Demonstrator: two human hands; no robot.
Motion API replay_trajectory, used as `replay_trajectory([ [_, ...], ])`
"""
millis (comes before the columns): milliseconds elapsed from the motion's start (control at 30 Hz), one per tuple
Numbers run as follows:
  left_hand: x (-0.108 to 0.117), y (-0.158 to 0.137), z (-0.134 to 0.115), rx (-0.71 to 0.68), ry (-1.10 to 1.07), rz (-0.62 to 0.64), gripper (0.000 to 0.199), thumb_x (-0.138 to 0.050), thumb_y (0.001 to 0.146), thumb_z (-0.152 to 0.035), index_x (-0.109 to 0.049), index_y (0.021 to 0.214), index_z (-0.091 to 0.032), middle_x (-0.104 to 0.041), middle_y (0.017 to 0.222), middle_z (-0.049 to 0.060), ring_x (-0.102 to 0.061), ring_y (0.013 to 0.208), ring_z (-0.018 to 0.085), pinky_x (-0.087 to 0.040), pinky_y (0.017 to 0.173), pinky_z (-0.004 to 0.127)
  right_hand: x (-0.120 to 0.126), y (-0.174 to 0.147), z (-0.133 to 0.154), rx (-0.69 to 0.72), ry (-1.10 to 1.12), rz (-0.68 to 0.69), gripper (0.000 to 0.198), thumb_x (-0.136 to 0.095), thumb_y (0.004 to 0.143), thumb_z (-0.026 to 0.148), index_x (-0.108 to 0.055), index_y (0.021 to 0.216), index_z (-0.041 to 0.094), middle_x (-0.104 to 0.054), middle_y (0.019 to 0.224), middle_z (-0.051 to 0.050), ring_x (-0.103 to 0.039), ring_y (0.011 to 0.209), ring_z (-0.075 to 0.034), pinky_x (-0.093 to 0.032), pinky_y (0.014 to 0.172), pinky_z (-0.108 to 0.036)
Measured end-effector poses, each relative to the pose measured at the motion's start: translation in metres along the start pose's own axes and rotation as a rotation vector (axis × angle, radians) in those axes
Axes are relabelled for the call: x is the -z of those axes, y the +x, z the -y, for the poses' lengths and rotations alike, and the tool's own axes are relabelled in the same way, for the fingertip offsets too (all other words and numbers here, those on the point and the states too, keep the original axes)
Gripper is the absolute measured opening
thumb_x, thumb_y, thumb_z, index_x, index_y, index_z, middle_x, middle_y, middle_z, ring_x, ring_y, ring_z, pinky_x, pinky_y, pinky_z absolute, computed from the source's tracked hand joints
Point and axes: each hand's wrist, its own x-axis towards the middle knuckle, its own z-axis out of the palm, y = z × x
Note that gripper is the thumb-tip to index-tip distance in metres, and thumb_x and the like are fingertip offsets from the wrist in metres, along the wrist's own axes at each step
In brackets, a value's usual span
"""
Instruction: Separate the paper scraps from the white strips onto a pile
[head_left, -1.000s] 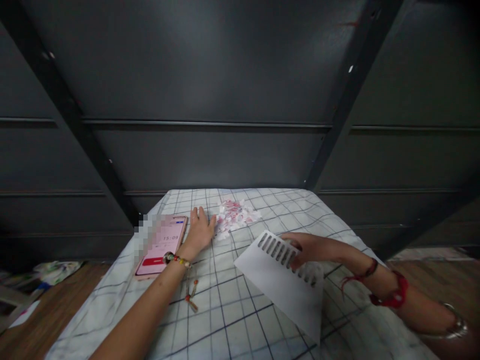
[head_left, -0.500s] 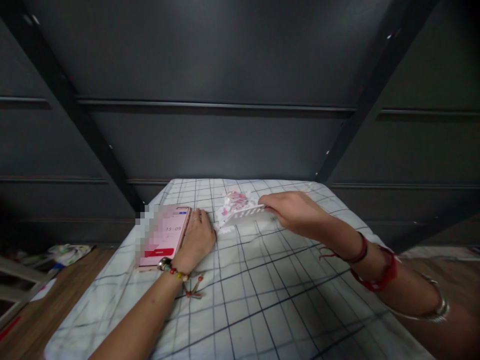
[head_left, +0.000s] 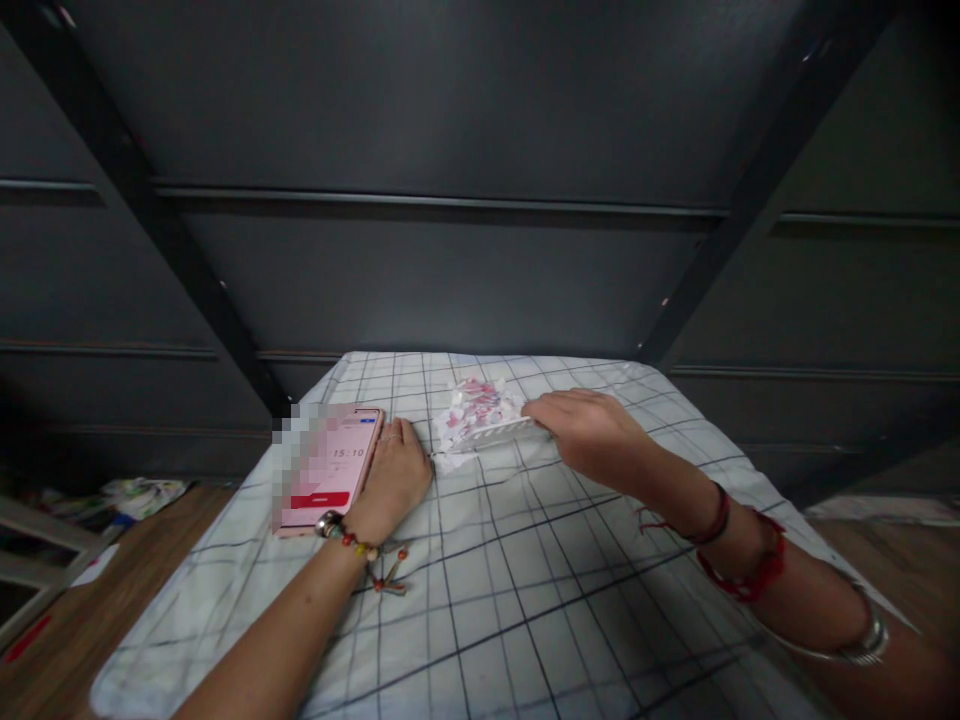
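at the far left, a crumpled cloth lies on the wooden floor, near a pale frame. on the counter, spread with a white checked cover, a pink phone lies face up, its left part blurred out; the screen reads 15:10 above a red bar. just right of it my left hand rests palm down, its fingers loose and grasping nothing i can see; whether they touch the phone's edge i can't tell. a beaded bracelet circles that wrist. next comes a loose heap of white and pink paper scraps, toward the far edge. along its near side stands the white slotted sheet, tilted and seen almost edge-on. my right hand pinches its right end between the fingers. red bands and silver bangles ring my right arm.
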Motion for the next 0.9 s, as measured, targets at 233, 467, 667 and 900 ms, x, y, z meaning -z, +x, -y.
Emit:
replay_trajectory([
  [233,0.004,0.0,-0.001,0.01,0.015,0.05,0.04,-0.036,0.079,-0.007,-0.045,0.116,0.003,-0.055,0.111,0.026,-0.052,0.11,0.032,-0.042,0.09,0.044,-0.008,-0.004,0.0,0.043,0.045,0.024,0.034,-0.036,0.067,-0.005,-0.059,0.079,0.017,-0.064,0.071,-0.002,-0.052,0.065,-0.013,-0.036,0.065,-0.028],
  [467,0.01,0.001,-0.004,0.022,0.019,0.093,0.038,-0.035,0.079,-0.006,-0.046,0.114,0.005,-0.055,0.111,0.027,-0.051,0.111,0.032,-0.04,0.094,0.044,-0.009,-0.009,-0.004,-0.043,0.0,-0.021,0.035,-0.036,0.068,-0.006,-0.06,0.08,0.017,-0.065,0.074,-0.003,-0.054,0.068,-0.014,-0.037,0.069,-0.028],
  [667,0.01,0.001,-0.004,0.024,0.019,0.107,0.037,-0.035,0.08,-0.007,-0.046,0.114,0.003,-0.054,0.111,0.026,-0.052,0.109,0.031,-0.041,0.094,0.044,-0.012,-0.013,0.002,-0.046,0.037,0.029,0.035,-0.038,0.067,-0.006,-0.06,0.08,0.017,-0.066,0.074,-0.002,-0.055,0.07,-0.014,-0.037,0.072,-0.027],
  [900,0.01,0.002,-0.005,0.022,0.017,0.116,0.036,-0.034,0.081,-0.009,-0.046,0.114,0.002,-0.055,0.11,0.026,-0.052,0.109,0.033,-0.042,0.093,0.047,0.004,-0.013,0.004,-0.068,-0.009,0.056,0.03,-0.038,0.065,-0.005,-0.056,0.072,0.018,-0.06,0.065,-0.001,-0.05,0.063,-0.015,-0.032,0.067,-0.028],
])
